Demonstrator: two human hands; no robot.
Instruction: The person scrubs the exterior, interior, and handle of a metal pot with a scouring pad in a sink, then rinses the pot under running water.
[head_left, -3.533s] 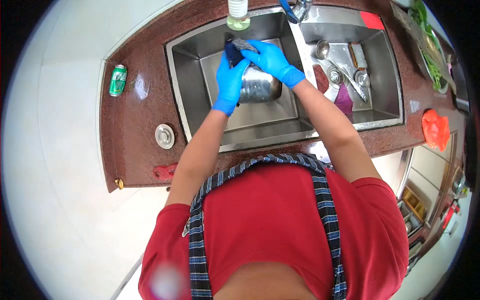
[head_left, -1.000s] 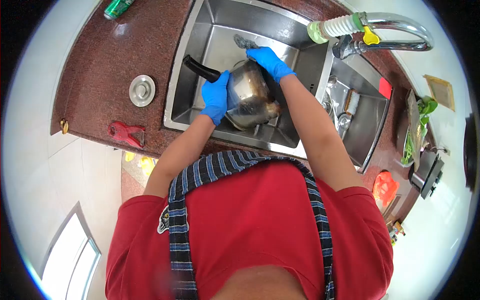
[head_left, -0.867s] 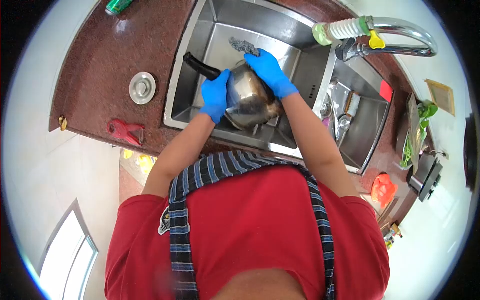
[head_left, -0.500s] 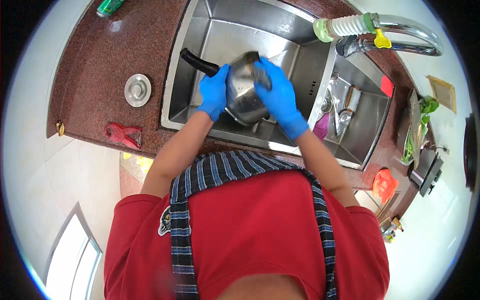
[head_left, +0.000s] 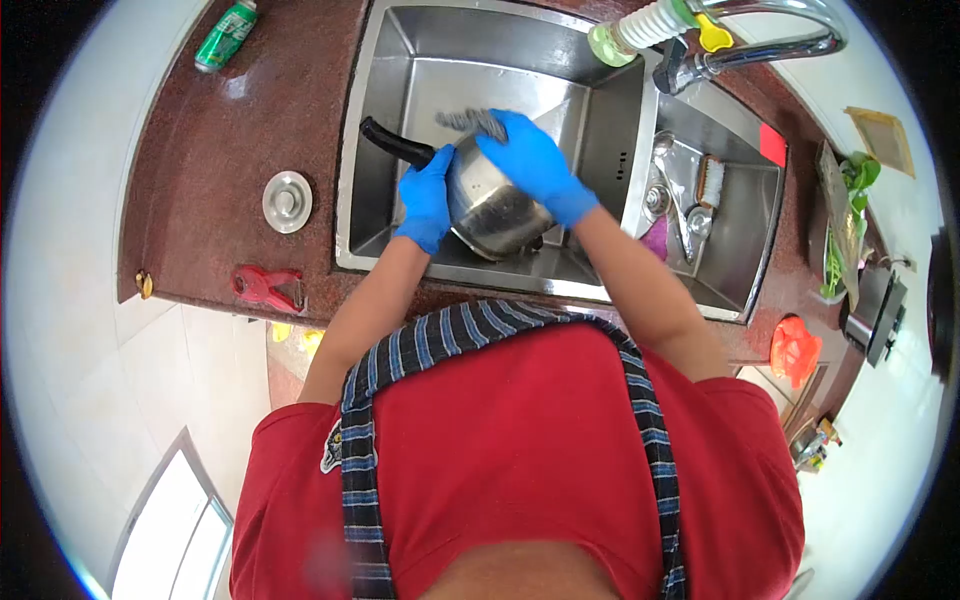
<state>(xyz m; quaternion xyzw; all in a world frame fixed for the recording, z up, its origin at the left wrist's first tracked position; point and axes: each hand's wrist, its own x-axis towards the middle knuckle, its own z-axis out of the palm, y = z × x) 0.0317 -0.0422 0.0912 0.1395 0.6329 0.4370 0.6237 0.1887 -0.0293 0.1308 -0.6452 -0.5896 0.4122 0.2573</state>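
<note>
A steel saucepan is tilted on its side over the large sink basin, its black handle pointing up and left. My left hand, in a blue glove, is closed on the pan where the handle joins it. In my gloved right hand is a grey metal scourer, at the pan's upper edge. Part of the scourer is hidden under the fingers. The inside of the pan cannot be seen.
The smaller basin on the right holds a brush, ladle-like utensils and a purple cloth. A faucet reaches over the divider. On the left counter are a green can, a sink strainer and a red peeler.
My right hand has moved the scourer up and left, from the pan's side to its upper edge. The pan has tilted slightly, and the camera view has shifted a little.
</note>
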